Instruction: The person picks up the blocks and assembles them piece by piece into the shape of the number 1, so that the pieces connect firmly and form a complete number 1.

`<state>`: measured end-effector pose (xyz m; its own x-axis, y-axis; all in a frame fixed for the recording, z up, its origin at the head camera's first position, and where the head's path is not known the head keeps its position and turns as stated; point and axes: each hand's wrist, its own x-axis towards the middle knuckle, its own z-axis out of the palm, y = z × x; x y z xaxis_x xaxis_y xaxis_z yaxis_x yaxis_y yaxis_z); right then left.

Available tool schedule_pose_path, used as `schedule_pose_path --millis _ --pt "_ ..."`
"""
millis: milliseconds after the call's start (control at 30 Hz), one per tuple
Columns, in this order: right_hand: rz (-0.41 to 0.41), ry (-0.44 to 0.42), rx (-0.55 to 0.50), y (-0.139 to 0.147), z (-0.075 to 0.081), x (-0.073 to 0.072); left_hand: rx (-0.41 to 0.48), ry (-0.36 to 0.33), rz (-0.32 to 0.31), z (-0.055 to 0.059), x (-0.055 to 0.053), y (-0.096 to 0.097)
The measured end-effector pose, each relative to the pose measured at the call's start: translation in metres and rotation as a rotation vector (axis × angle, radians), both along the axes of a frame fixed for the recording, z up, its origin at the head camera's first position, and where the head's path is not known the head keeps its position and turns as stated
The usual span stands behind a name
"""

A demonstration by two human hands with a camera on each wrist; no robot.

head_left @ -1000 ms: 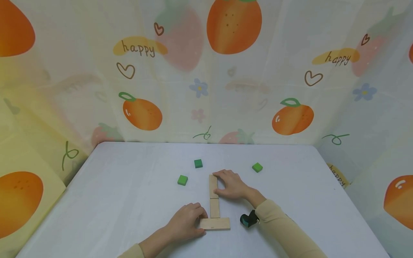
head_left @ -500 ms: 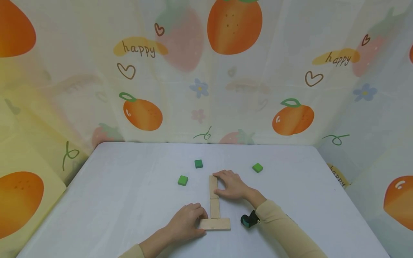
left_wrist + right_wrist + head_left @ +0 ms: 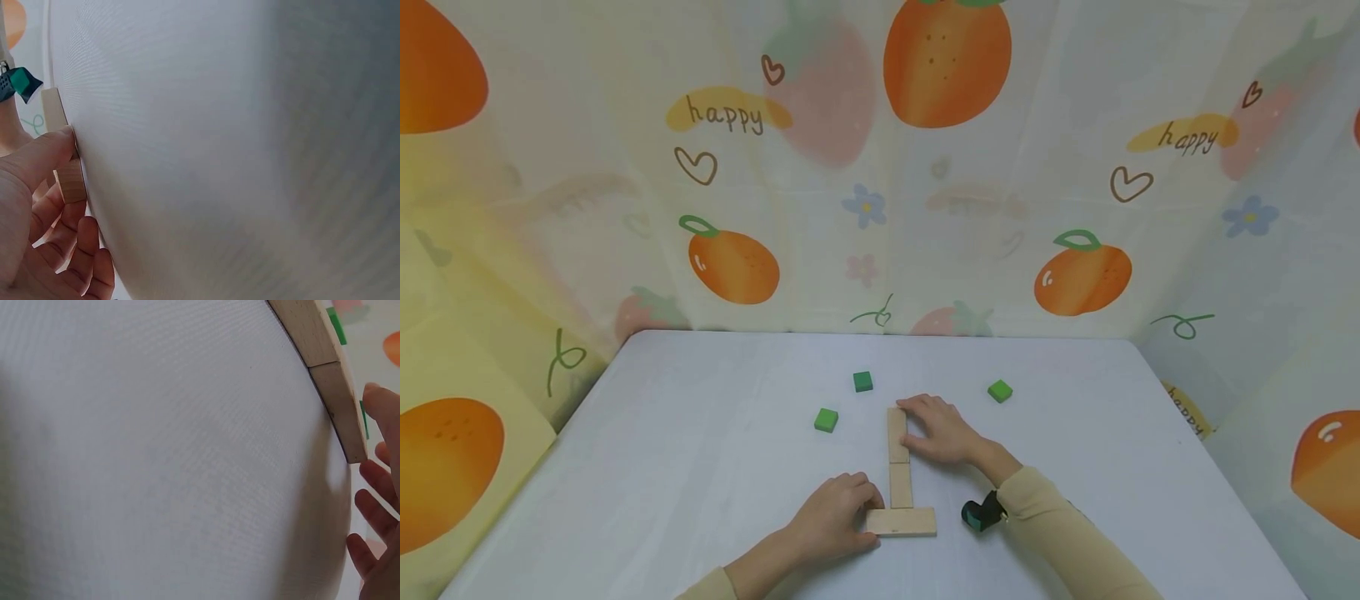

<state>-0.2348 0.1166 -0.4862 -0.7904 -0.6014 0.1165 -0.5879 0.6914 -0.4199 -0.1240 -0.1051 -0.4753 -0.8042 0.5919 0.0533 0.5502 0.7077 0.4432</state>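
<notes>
Little has moved: left hand (image 3: pixel 829 518) pinches a block (image 3: pixel 907 522); only right wrist view shows right hand (image 3: pixel 946 433) loosely spread.

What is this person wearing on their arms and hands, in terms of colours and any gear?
Both the left hand and right hand are ungloved. Long, plain beige sleeves cover the forearms. A small black device with a teal face sits by the right cuff.
</notes>
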Motion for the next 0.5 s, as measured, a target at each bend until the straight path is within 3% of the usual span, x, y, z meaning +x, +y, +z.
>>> schedule_pose_path --millis 300,500 --pt "-0.044 0.084 -0.112 0.01 -0.001 -0.006 -0.001 -0.011 0.01 0.001 0.001 0.0" --pt "-0.078 0.201 -0.199 0.021 0.001 -0.01 -0.003 -0.015 0.013 0.001 0.002 0.0"
